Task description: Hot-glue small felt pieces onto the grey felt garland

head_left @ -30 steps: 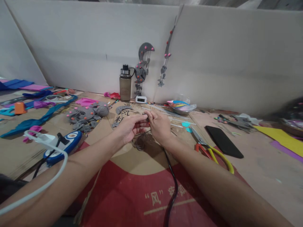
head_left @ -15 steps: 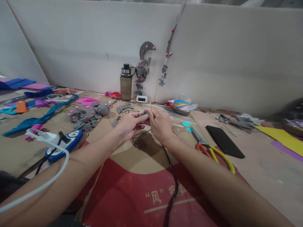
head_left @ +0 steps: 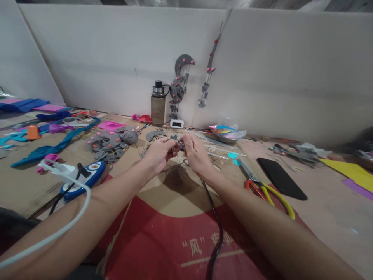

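Observation:
Both hands meet over the cardboard in the middle, fingertips pinched around a small grey felt piece (head_left: 174, 137). My left hand (head_left: 160, 154) has its thumb and fingers pressed together at the piece's near side. My right hand (head_left: 196, 152) is closed just beside it, thumb toward the left hand; its fingertips are partly hidden. A thin strand seems to run between the hands, too fine to make out. Just below them lies a loose tangle of brownish yarn (head_left: 176, 175). Behind the left hand rests a grey felt crescent (head_left: 155, 135).
Scissors (head_left: 256, 181) with red and yellow handles and a black phone (head_left: 281, 178) lie right. Left are felt pieces with a grey yarn ball (head_left: 130, 136) and a blue-white device (head_left: 84, 179) with cables. A bottle (head_left: 158, 107) and small clock (head_left: 176, 123) stand behind.
The fingertips have drawn slightly apart, and more of the grey felt piece shows between them. The whole view has shifted a little, so things sit lower and farther right.

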`<state>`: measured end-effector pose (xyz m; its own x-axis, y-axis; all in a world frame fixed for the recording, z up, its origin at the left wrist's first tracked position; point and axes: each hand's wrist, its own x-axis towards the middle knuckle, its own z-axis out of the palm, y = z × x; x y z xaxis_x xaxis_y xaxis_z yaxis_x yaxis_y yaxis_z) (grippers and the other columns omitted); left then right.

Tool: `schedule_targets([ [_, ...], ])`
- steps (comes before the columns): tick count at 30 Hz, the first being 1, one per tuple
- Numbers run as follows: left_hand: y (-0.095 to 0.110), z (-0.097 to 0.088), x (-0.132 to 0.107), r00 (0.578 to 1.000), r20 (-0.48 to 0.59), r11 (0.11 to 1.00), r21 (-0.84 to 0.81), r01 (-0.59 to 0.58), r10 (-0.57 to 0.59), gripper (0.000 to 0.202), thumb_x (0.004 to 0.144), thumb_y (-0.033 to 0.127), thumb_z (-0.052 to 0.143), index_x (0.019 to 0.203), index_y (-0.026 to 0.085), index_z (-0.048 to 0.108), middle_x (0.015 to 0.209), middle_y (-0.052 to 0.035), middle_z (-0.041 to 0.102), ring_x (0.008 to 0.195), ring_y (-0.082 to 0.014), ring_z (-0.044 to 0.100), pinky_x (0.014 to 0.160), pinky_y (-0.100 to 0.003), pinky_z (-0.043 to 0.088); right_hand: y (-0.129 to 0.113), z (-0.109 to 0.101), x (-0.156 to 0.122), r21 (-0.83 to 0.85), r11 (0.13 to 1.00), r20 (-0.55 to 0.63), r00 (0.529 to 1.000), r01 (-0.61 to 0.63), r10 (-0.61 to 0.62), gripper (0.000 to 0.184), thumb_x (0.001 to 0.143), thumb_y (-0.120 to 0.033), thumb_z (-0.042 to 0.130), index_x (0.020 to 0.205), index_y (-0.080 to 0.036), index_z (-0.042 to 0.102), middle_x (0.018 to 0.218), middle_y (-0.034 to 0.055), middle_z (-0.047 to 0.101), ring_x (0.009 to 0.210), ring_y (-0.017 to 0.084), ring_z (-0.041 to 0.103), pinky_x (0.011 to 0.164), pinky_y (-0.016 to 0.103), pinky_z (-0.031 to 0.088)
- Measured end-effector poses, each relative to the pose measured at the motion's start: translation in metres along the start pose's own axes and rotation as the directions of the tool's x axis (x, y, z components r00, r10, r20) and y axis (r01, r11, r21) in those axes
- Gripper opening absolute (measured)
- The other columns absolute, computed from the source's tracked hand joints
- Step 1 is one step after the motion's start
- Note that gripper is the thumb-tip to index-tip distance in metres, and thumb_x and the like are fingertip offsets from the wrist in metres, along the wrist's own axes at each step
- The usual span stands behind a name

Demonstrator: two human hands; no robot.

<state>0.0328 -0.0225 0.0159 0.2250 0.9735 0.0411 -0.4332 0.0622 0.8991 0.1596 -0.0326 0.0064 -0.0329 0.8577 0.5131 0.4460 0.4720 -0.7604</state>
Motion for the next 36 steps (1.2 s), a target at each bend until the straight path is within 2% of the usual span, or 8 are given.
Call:
schedule_targets([
  [5,-0.001,-0.003,0.001,0.999,-0.029,1.0,0.004,-0.02,0.02,0.012,0.066,0.016,0.07,0.065,0.012,0.059,0.058,0.0013,0.057,0.051,-0.0064,0.052,0.051,-0.019,0.041,0.001,0.003,0.001,0.069,0.997,0.017,1.0,0.026,-0.027,0.021,0.088,-0.038,0.042,0.083,-0.019,0.051,0.077,0.0004,0.055,0.072,0.013,0.049,0.066,0.025,0.039],
  [9,0.002,-0.005,-0.001,0.998,0.013,0.998,0.022,0.061,-0.061,0.015,0.064,0.017,0.075,0.074,0.013,0.064,0.07,-0.002,0.064,0.063,-0.0102,0.062,0.057,-0.021,0.044,0.008,0.0,0.006,0.114,0.992,-0.037,0.998,-0.044,0.048,0.021,0.085,-0.038,0.045,0.075,-0.02,0.049,0.068,-0.002,0.05,0.063,0.012,0.045,0.061,0.024,0.037],
  [13,0.007,-0.009,0.0,0.992,0.091,0.996,0.038,0.083,-0.086,0.017,0.066,0.022,0.074,0.079,0.013,0.067,0.078,-0.0042,0.066,0.071,-0.0139,0.064,0.062,-0.024,0.047,0.012,-0.003,0.01,0.093,0.995,-0.05,0.998,-0.022,0.026,0.022,0.085,-0.037,0.044,0.072,-0.02,0.048,0.067,-0.0022,0.049,0.062,0.012,0.043,0.06,0.025,0.035],
  [16,0.008,-0.013,0.002,0.997,0.083,0.982,0.186,-0.006,-0.009,0.019,0.065,0.027,0.074,0.078,0.014,0.068,0.074,-0.0041,0.065,0.066,-0.0118,0.06,0.055,-0.021,0.042,0.01,-0.005,0.009,-0.002,1.0,-0.047,0.999,0.009,-0.009,0.022,0.086,-0.036,0.044,0.072,-0.019,0.049,0.066,-0.0019,0.05,0.062,0.012,0.043,0.06,0.025,0.033],
  [21,0.007,-0.017,0.004,0.981,0.083,0.863,0.467,-0.194,0.176,0.017,0.065,0.03,0.073,0.069,0.014,0.068,0.057,-0.0003,0.058,0.048,-0.0067,0.045,0.046,-0.02,0.031,0.006,-0.004,0.005,-0.063,0.997,-0.013,0.999,0.047,-0.048,0.022,0.087,-0.037,0.045,0.076,-0.019,0.052,0.071,-0.0002,0.054,0.066,0.013,0.047,0.062,0.026,0.036],
  [26,0.009,-0.018,0.004,0.975,0.039,0.862,0.46,-0.212,0.219,0.02,0.065,0.032,0.073,0.07,0.013,0.067,0.061,-0.0006,0.058,0.05,-0.0069,0.046,0.048,-0.02,0.035,0.006,-0.002,0.003,-0.017,0.995,-0.017,0.995,0.096,-0.096,0.02,0.085,-0.03,0.047,0.1,-0.017,0.048,0.083,0.0025,0.055,0.072,0.014,0.049,0.065,0.027,0.039],
  [30,0.01,-0.019,0.005,0.979,0.026,0.87,0.455,-0.19,0.2,0.024,0.065,0.034,0.073,0.075,0.013,0.067,0.066,-0.0011,0.06,0.054,-0.0079,0.049,0.049,-0.02,0.039,0.009,-0.003,0.003,-0.074,0.989,-0.046,0.99,0.13,-0.133,0.007,0.083,-0.024,0.049,0.086,-0.018,0.051,0.083,0.0034,0.056,0.075,0.015,0.049,0.067,0.028,0.039],
  [36,0.009,-0.018,0.005,0.978,0.046,0.84,0.505,-0.199,0.204,0.024,0.066,0.034,0.072,0.076,0.012,0.068,0.069,-0.0024,0.062,0.059,-0.0099,0.053,0.052,-0.022,0.046,0.008,-0.004,0.003,-0.096,0.982,-0.068,0.983,0.163,-0.17,0.012,0.086,-0.028,0.049,0.081,-0.019,0.055,0.08,0.0034,0.058,0.074,0.016,0.05,0.067,0.028,0.038],
])
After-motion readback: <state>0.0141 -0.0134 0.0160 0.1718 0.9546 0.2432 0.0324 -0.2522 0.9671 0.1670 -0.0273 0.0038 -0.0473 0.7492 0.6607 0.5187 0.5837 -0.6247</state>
